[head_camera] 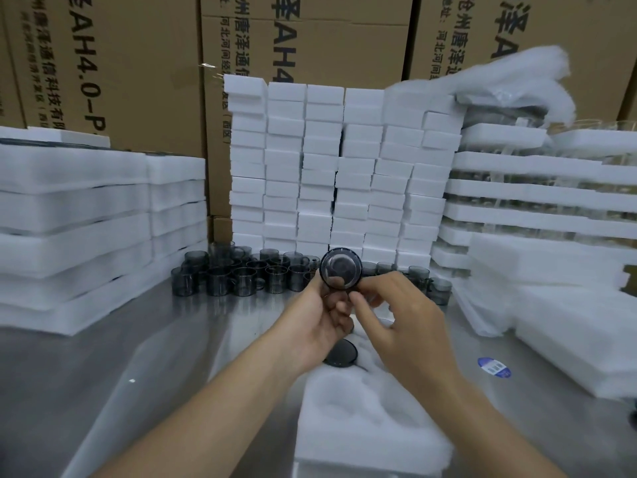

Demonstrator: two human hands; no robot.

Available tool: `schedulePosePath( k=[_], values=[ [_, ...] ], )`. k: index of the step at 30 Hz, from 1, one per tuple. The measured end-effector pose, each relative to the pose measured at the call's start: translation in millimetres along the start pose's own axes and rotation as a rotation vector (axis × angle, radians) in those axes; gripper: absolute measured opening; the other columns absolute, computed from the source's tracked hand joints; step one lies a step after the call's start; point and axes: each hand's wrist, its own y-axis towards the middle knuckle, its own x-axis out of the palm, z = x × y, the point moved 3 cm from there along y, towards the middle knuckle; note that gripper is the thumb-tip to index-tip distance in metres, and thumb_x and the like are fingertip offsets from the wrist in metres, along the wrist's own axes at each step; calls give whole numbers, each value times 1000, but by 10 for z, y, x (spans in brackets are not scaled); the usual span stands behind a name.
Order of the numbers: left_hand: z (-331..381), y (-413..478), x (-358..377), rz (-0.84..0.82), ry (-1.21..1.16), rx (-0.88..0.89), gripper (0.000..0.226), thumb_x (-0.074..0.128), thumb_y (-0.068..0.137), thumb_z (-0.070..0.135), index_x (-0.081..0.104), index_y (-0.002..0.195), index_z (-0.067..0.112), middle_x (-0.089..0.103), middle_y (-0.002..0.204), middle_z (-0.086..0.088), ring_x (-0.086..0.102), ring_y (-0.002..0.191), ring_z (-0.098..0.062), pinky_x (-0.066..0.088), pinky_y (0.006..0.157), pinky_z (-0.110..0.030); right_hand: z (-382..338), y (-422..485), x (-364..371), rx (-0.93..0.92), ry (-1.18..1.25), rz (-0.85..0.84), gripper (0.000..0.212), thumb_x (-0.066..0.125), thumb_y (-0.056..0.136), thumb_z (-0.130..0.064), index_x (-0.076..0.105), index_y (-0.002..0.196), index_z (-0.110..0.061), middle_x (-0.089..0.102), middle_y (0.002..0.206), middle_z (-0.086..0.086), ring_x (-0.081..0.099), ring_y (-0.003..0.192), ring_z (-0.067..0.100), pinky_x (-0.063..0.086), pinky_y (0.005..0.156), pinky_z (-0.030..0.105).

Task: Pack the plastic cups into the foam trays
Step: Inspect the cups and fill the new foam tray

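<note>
Steel table [155,339]: cup [341,272] pinched atop left grip [320,319], right grip [403,315].

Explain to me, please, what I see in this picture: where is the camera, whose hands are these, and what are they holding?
There is no machine here. A person wears one camera on the head, so you look down at their own two bare hands. The left hand holds a dark see-through plastic cup; the right hand pinches its lower edge. Below them, on a metal table, lies a white foam tray with round hollows, and one dark cup already sits in it. More loose cups stand further back, in front of stacked foam blocks and cardboard boxes.
</note>
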Motion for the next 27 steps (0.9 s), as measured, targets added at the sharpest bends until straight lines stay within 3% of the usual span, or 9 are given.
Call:
schedulePosePath(
  k=[2,5,8,10,14,19,22,25,27],
  values=[
    [-11,2,0,14,-1,4,17,58,107,30,63,101,14,52,66,3,48,50,-8,37,64,-23,-11,3,-3,2,25,32,11,61,99,-41,69,101,-33,63,93,-20,62,86,1,52,72,28],
    [-19,-10,-3,-1,44,6,43,54,108,49,69,116,10,71,85,-5,66,59,-12,44,66,-27,-16,7,9,1,53,62,8,63,99,-36,69,101,-31,62,92,-19,60,86,-3,49,71,22],
    [-11,-13,-4,-55,64,-9,73,48,101,74,79,92,8,78,88,-8,72,65,-17,45,65,-30,-6,19,-3,35,94,106,8,65,99,-34,69,102,-28,61,93,-18,60,86,-1,50,69,22],
    [-10,-18,7,-96,95,7,76,51,93,82,81,81,14,76,84,-6,71,66,-17,46,67,-32,-3,21,-2,47,107,110,8,64,100,-35,68,102,-28,59,93,-19,61,86,1,54,65,28],
    [-24,-17,14,-111,97,31,64,58,92,75,81,76,17,76,88,-6,70,67,-16,45,68,-32,-1,15,-8,37,72,107,10,63,100,-37,68,103,-30,59,93,-19,61,85,3,54,65,31],
    [-7,-25,3,-102,43,48,53,67,82,63,86,86,14,76,90,-6,72,72,-17,47,71,-32,18,4,6,58,-11,57,4,68,100,-33,66,103,-31,59,93,-18,58,87,4,54,69,34],
    [-7,-18,1,-76,28,79,48,64,91,56,86,89,14,77,93,-6,74,77,-18,51,77,-33,41,4,14,120,47,14,25,71,96,-40,56,115,-39,64,99,-22,63,92,2,55,73,30],
    [-1,-53,26,-50,56,118,46,61,101,49,80,114,10,79,102,-7,77,80,-20,56,83,-36,41,-2,23,174,94,-41,51,69,86,-62,42,128,-48,65,105,-33,64,97,-8,49,72,18],
    [4,-90,56,-62,98,161,45,60,103,47,78,123,11,80,107,-6,78,84,-18,57,86,-37,54,0,31,197,107,-35,57,67,82,-69,41,129,-50,66,107,-33,64,99,-9,50,75,21]
  ],
)
